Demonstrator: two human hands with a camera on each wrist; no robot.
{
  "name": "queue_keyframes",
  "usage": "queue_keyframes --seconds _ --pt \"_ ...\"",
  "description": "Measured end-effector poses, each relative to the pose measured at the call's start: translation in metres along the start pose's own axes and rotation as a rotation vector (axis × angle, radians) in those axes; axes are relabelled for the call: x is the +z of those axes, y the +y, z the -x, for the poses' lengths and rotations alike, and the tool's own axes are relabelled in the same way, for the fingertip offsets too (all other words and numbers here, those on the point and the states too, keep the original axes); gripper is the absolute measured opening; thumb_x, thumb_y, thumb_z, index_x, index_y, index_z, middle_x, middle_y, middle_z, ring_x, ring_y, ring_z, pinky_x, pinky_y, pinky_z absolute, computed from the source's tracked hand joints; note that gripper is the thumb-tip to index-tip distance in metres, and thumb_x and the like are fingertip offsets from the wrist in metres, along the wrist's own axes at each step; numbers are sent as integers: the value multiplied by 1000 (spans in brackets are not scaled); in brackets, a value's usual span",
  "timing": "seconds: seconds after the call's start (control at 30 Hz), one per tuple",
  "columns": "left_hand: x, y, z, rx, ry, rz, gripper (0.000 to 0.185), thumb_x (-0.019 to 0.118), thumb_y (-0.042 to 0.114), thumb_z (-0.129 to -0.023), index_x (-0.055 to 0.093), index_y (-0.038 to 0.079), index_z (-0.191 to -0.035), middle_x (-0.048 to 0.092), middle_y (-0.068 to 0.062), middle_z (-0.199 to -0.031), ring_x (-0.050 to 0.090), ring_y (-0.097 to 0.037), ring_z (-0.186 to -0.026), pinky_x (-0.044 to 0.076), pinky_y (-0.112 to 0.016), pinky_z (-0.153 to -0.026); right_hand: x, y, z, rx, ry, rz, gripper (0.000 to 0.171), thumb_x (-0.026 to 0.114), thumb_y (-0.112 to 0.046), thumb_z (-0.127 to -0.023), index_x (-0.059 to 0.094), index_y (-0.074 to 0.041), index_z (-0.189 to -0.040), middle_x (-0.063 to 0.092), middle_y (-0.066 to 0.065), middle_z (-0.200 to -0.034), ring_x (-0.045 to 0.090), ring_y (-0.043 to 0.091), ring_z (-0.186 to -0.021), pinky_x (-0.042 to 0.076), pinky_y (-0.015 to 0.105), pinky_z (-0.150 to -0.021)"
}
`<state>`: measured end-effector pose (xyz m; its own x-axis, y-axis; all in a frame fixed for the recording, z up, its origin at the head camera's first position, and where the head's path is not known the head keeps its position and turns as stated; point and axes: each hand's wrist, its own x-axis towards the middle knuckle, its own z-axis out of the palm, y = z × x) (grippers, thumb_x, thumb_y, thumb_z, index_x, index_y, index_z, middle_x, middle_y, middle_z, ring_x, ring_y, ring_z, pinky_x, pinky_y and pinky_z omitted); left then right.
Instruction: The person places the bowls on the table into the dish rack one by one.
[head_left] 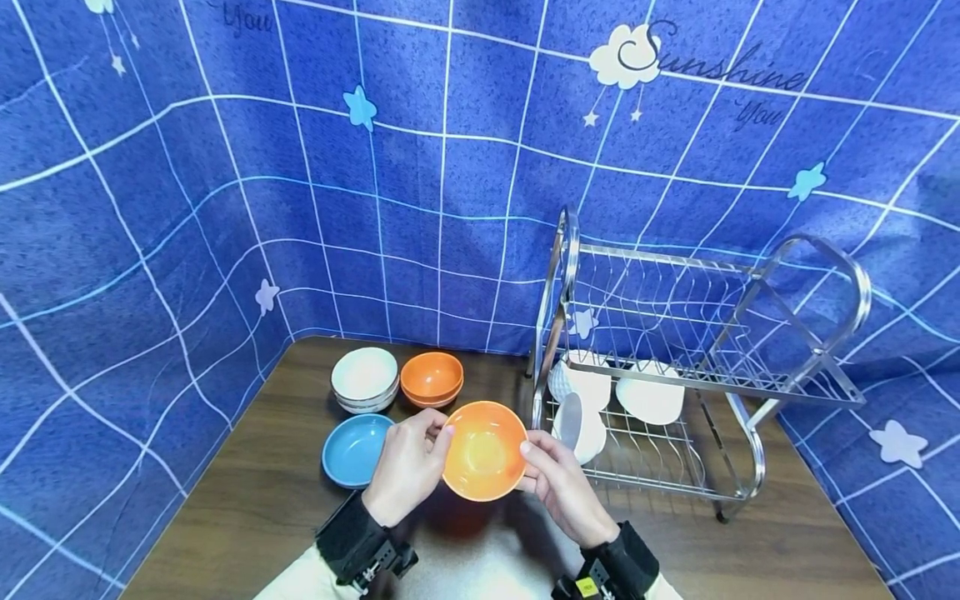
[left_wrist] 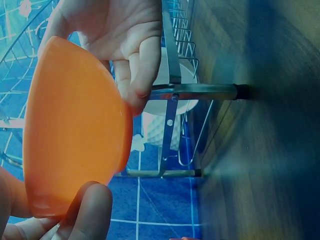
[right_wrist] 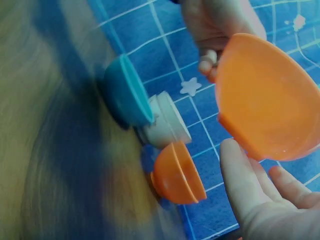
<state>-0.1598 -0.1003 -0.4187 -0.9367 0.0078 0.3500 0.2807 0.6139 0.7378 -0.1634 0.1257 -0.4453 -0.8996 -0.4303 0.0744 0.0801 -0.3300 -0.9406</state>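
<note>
Orange bowl (head_left: 484, 451) in two hands; three bowls on table (head_left: 247, 500).

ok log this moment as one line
left hand + right hand: holding round orange bowl by rim | above brown wooden table | beside steel dish rack

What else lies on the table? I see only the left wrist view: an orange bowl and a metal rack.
Observer: A blue bowl lies left of the held orange bowl.
Operator: Are there more bowls?
Observer: Yes, stacked white bowls and a second orange bowl stand farther back.
Operator: Is the rack's upper tier loaded?
Observer: No, the dish rack has white dishes on its lower tier only.
</note>
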Motion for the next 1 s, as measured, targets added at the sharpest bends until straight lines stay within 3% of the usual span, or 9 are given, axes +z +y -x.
queue_keyframes --seconds 0.27,0.47,0.63,0.83,1.0 --pt "3 2 1 51 24 51 9 64 18 -92 68 10 -96 66 4 -78 57 -2 -58 50 -21 -56 -6 -5 2 -20 -57 -79 29 45 -20 -101 43 1 -120 62 12 -112 65 23 -99 53 41 -86" --pt "7 2 1 50 44 86 23 56 35 -96 70 16 -94 60 12 -70 53 -3 -58 47 -22 -54 -15 -12 6 -65 -43 -95 32 40 -22 -102 43 0 -125 62 11 -114 65 22 -101 54 39 -84" --pt "14 0 1 29 7 73 23 54 33 -98 69 16 -95 61 12 -67 55 -1 -58 47 -23 -54 -24 -19 10 -119 -10 -106 33 37 -21 -103 45 -1 -128 61 10 -116 64 21 -102 53 39 -85" --pt "30 -3 0 66 -40 59 10 61 21 -94 68 15 -97 62 9 -80 57 -4 -70 51 -23 -63 -35 -25 16 -158 70 -101 33 37 -25 -104 47 -5 -128 61 8 -115 65 20 -99 55 36 -82" --pt "50 -5 1 96 -98 103 15 65 17 -90 68 11 -104 62 7 -86 59 -6 -77 54 -26 -69 -44 -30 21 -199 110 -94 38 31 -27 -105 48 -5 -131 62 9 -116 65 21 -99 55 37 -81"
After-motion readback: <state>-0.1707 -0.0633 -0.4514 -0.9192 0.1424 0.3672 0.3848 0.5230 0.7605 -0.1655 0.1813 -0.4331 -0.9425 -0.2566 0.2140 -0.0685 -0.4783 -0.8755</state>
